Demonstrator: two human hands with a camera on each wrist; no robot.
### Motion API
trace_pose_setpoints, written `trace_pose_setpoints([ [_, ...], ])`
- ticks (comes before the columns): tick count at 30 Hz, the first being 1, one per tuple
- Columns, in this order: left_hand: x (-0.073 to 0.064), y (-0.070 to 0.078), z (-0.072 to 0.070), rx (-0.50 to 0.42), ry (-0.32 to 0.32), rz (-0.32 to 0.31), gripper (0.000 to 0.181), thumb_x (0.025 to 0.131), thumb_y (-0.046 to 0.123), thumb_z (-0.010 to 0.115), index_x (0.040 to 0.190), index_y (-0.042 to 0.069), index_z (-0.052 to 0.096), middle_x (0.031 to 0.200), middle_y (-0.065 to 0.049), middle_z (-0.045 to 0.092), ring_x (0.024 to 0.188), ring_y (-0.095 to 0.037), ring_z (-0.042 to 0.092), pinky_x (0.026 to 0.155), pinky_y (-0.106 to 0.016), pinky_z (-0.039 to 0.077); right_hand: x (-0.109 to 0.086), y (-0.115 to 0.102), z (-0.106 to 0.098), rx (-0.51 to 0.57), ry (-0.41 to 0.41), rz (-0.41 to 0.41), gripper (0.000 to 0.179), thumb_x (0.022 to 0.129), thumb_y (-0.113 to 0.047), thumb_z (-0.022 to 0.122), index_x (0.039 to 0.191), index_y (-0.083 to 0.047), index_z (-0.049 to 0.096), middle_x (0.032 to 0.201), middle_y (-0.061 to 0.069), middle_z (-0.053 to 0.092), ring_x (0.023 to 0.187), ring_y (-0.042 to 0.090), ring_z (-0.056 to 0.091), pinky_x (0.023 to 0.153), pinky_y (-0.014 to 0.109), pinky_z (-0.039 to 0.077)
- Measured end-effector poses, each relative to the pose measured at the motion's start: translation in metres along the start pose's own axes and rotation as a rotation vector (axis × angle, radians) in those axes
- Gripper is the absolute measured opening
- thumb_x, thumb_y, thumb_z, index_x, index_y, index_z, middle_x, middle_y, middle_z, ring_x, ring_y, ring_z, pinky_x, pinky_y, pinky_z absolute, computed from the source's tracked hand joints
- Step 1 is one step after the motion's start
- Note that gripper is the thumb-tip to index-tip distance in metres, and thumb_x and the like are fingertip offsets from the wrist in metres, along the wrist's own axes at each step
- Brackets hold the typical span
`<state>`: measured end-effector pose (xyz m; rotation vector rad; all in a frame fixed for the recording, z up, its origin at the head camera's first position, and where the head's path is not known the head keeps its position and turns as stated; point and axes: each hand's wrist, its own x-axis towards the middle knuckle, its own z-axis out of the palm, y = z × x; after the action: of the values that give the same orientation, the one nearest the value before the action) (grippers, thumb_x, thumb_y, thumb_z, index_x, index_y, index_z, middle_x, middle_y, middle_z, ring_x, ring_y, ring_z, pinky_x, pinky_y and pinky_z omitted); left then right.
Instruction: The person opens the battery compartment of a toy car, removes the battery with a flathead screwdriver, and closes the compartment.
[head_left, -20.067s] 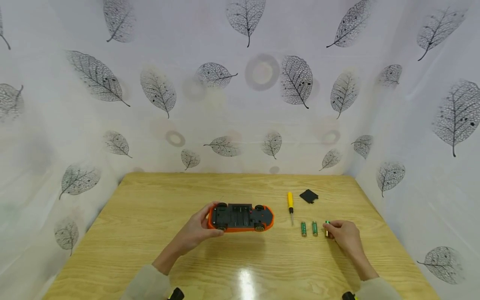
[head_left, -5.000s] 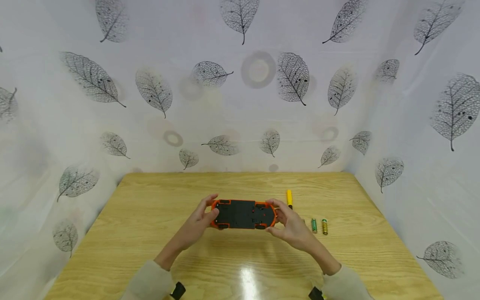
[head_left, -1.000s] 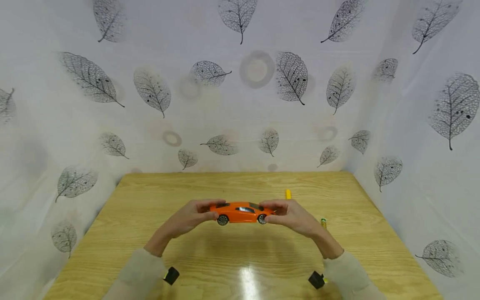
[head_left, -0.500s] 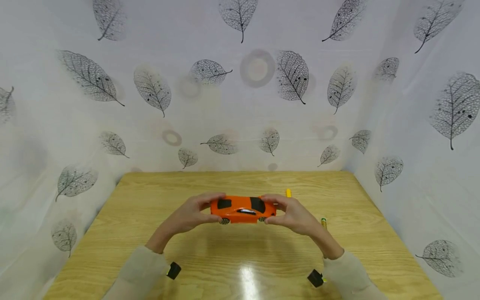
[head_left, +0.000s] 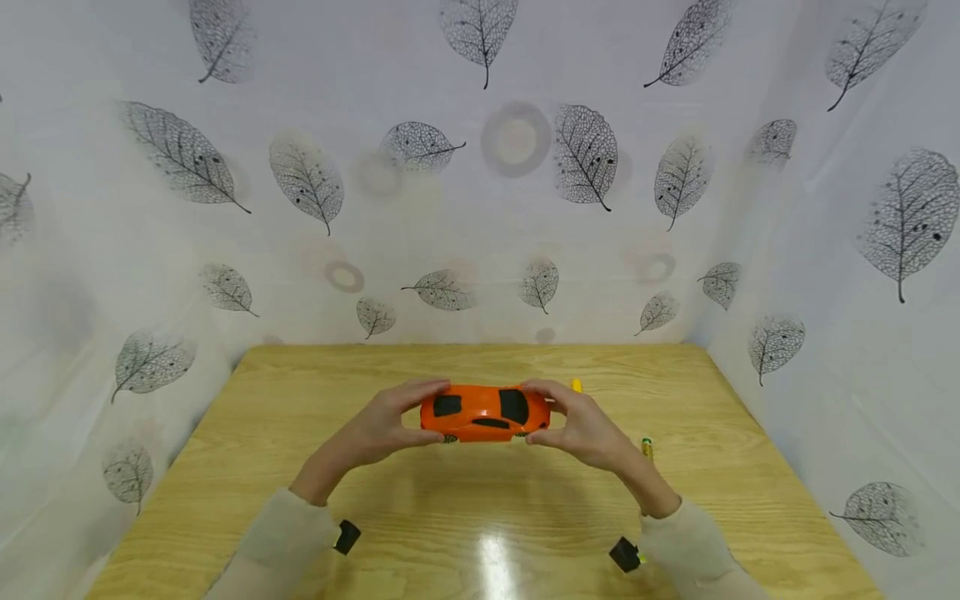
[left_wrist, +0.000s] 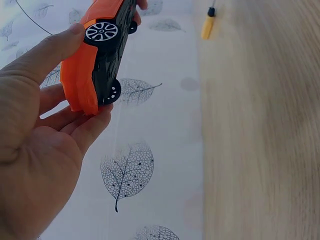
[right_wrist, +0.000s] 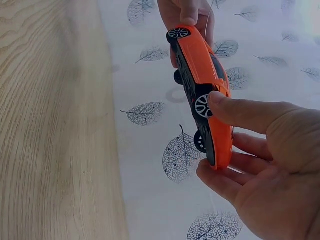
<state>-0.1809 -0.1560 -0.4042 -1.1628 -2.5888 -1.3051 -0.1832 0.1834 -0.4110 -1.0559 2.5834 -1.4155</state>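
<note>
An orange toy car is held above the table between both hands, its roof and dark windows facing the head camera. My left hand grips the left end, thumb below and fingers above. At the other end my right hand grips it the same way. In the left wrist view, the thumb presses beside a wheel of the toy car and fingers curl under its end. The right wrist view shows the toy car with its black underside partly visible. The battery compartment cannot be seen.
On the wooden table, a yellow-handled screwdriver lies behind my right hand, mostly hidden. A green and gold battery shows past the right wrist. A leaf-patterned white curtain surrounds the table's back and sides.
Twenty seconds ago the car's underside compartment was uncovered and my right hand held a battery; five seconds ago a flat black underside faced up. Since then the car has turned roof up, rising slightly.
</note>
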Motion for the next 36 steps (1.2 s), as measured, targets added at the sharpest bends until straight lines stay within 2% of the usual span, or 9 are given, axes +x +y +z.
trace_pose_setpoints([
  [2,0.000,0.000,0.000,0.042,0.003,0.002,0.070,0.087,0.012,0.084,0.148,-0.003,0.052,0.148,-0.022,0.054,0.133,-0.042,0.053,0.107,-0.057,0.046,0.001,0.000,0.001,-0.014,0.009,0.005,0.069,0.084,-0.002,0.085,0.145,0.003,0.052,0.142,0.020,0.057,0.121,0.035,0.061,0.104,0.048,0.051],
  [9,0.002,-0.001,0.001,0.081,-0.004,-0.027,0.074,0.087,0.015,0.086,0.148,-0.006,0.050,0.148,-0.023,0.052,0.133,-0.042,0.053,0.107,-0.056,0.047,0.003,0.002,0.004,-0.111,0.040,-0.004,0.073,0.082,-0.001,0.087,0.145,0.008,0.051,0.145,0.027,0.053,0.127,0.042,0.057,0.103,0.051,0.052],
  [16,0.003,-0.002,0.004,0.104,-0.003,-0.057,0.075,0.086,0.014,0.086,0.148,-0.007,0.049,0.148,-0.024,0.052,0.133,-0.042,0.052,0.108,-0.058,0.046,0.004,0.001,0.007,-0.128,0.039,0.028,0.074,0.081,0.000,0.087,0.145,0.010,0.050,0.146,0.028,0.053,0.128,0.043,0.056,0.103,0.052,0.051],
  [24,0.005,-0.010,0.009,0.122,-0.019,-0.081,0.075,0.085,0.014,0.087,0.147,-0.007,0.050,0.148,-0.023,0.052,0.133,-0.042,0.052,0.109,-0.059,0.044,0.004,0.006,0.011,-0.157,0.040,0.042,0.072,0.081,-0.002,0.088,0.143,0.009,0.053,0.142,0.026,0.056,0.123,0.040,0.060,0.101,0.051,0.053],
  [29,0.006,-0.015,0.012,0.117,-0.028,-0.096,0.075,0.086,0.015,0.087,0.148,-0.005,0.050,0.148,-0.022,0.052,0.132,-0.041,0.053,0.109,-0.059,0.044,0.003,0.010,0.013,-0.182,0.034,0.047,0.072,0.081,-0.004,0.088,0.143,0.008,0.054,0.141,0.026,0.057,0.115,0.035,0.061,0.095,0.053,0.055],
  [36,0.006,-0.021,0.019,0.096,-0.044,-0.152,0.075,0.085,0.013,0.087,0.149,-0.004,0.050,0.148,-0.020,0.052,0.132,-0.038,0.053,0.111,-0.058,0.043,0.002,0.018,0.017,-0.230,0.035,0.042,0.070,0.080,-0.004,0.089,0.141,0.007,0.057,0.138,0.023,0.061,0.112,0.033,0.059,0.088,0.053,0.056],
])
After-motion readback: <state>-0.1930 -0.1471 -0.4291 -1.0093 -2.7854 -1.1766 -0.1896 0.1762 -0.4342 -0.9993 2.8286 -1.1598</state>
